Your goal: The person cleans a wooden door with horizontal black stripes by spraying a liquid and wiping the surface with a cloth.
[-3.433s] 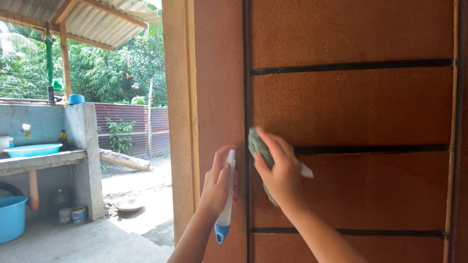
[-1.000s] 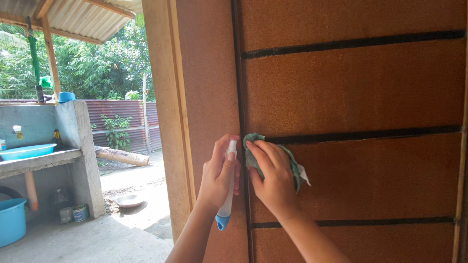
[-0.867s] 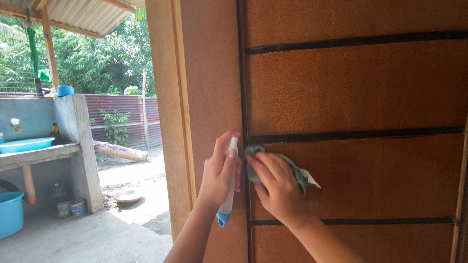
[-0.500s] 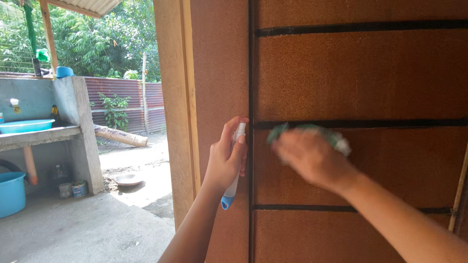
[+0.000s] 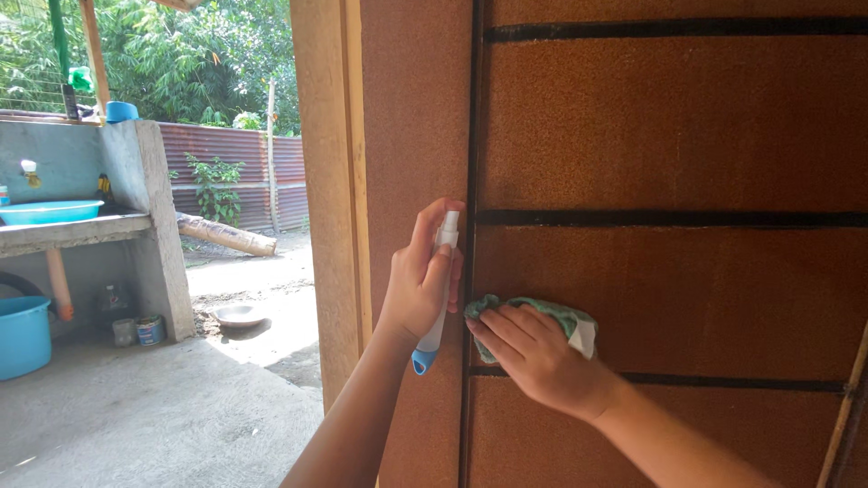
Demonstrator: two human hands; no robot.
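My left hand (image 5: 416, 280) grips a slim white spray bottle (image 5: 436, 298) with a blue base, held upright against a brown wooden door (image 5: 660, 136). My right hand (image 5: 533, 352) presses a green cloth (image 5: 542, 312) flat on a door panel, just right of the bottle and above a dark horizontal groove (image 5: 723, 382). The cloth's white tag sticks out at the right. A dark vertical groove (image 5: 472, 136) runs between the two hands.
The wooden door frame (image 5: 325, 181) stands left of my hands. Outside are a concrete sink counter (image 5: 136, 208) with a blue basin (image 5: 50, 211), a blue tub (image 5: 23, 336), small cans, a metal bowl (image 5: 237, 314), a log and a corrugated fence.
My right hand swept the cloth right along the panel, then came back down and left to the panel's lower edge. The left hand kept the bottle in place while the view tilted down.
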